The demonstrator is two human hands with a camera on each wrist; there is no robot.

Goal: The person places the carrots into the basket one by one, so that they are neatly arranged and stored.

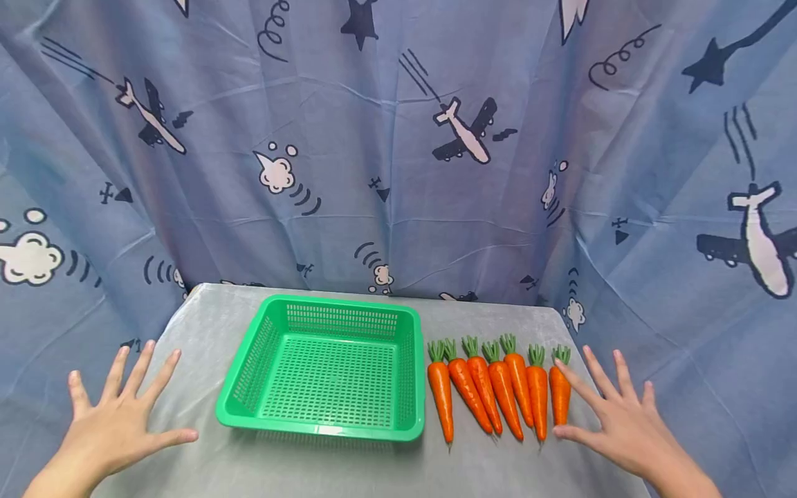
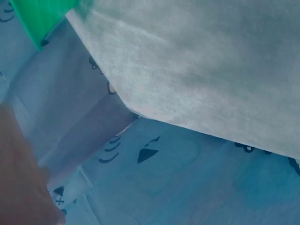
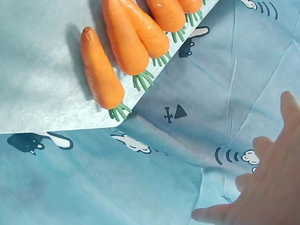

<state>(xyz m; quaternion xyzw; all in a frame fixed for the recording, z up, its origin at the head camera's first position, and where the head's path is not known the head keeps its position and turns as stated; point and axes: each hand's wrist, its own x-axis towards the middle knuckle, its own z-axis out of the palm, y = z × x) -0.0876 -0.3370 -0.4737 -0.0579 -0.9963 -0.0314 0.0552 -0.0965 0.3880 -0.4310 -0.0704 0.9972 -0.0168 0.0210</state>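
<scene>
My left hand (image 1: 115, 425) is spread wide at the left of the table, fingers straight, holding nothing. To its right stands a green plastic basket (image 1: 416, 373) with a perforated floor and nothing in it. Several orange carrots (image 1: 501, 398) with short green tops lie in a row right of the basket, tops toward the back. My right hand (image 1: 631, 425), also spread and holding nothing, overlaps the edge of the rightmost carrot (image 1: 560, 398) in the head view. In the right wrist view that carrot (image 3: 101, 72) lies apart from the fingers (image 3: 269, 187).
A silvery-grey cloth covers the table (image 1: 299, 470). Blue curtains (image 1: 349, 173) printed with planes and stars hang behind it and along both sides. The table's corner (image 2: 133, 110) shows in the left wrist view, with curtain beyond it.
</scene>
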